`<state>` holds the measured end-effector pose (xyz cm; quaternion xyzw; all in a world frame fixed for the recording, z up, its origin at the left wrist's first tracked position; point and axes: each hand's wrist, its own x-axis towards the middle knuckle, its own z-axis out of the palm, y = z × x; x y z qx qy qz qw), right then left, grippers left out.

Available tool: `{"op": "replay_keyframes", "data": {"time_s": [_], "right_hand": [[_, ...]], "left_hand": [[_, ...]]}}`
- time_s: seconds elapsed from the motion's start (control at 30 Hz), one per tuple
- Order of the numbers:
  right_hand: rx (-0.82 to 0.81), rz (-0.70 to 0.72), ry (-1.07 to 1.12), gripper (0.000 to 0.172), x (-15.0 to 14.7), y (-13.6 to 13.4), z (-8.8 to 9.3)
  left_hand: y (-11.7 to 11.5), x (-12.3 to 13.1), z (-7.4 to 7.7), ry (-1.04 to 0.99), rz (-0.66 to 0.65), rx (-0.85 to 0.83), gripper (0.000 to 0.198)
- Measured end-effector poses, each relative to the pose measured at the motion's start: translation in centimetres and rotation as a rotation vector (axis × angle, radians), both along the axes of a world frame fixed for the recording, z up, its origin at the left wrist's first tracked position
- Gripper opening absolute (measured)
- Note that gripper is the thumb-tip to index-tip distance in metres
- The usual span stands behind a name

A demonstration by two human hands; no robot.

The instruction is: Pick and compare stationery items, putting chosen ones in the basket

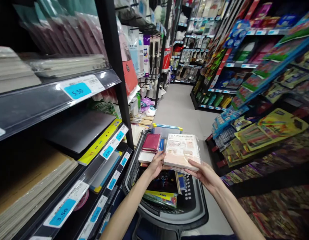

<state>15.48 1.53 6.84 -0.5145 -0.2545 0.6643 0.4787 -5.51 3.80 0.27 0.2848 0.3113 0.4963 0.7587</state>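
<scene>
notebook stack [181, 150] held about level above the basket [198, 213], over its far half. left hand [156, 164] grips the stack's 8 o'clock corner, fingers curled under it. right hand [204, 174] pinches the 5 o'clock corner, thumb on the cover. long axis runs 6 to 12, leaning slightly toward 1. both hands in contact, neither nearer. red book [151, 141] lies just beside the stack at 9 o'clock, on other goods in the basket. shelf [31, 103] edge close at 9; open aisle floor [179, 110] toward 12.
</scene>
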Motion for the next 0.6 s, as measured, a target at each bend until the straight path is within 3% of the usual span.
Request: {"op": "replay_keyframes", "data": {"time_s": [0.1, 0.2, 0.37, 0.6], "right_hand": [[0.184, 0.128, -0.095, 0.052, 0.8, -0.4, 0.4], [0.37, 0.238, -0.269, 0.054, 1.1, 0.6, -0.4], [0.509, 0.091, -0.665, 0.055, 0.0, 3.1, -3.6], [0.488, 0.055, -0.682, 0.054, -1.5, 4.2, -8.3]], "left_hand": [[-0.8, 0.2, 0.7, 0.048, -0.107, 0.128, 0.065], [-1.1, 0.4, 0.7, 0.161, 0.03, 0.254, 0.074], [-0.2, 0.0, -0.3, 0.514, 0.315, 0.494, 0.056], [1.3, -0.6, -2.6, 0.814, 0.34, 0.502, 0.05]]}}
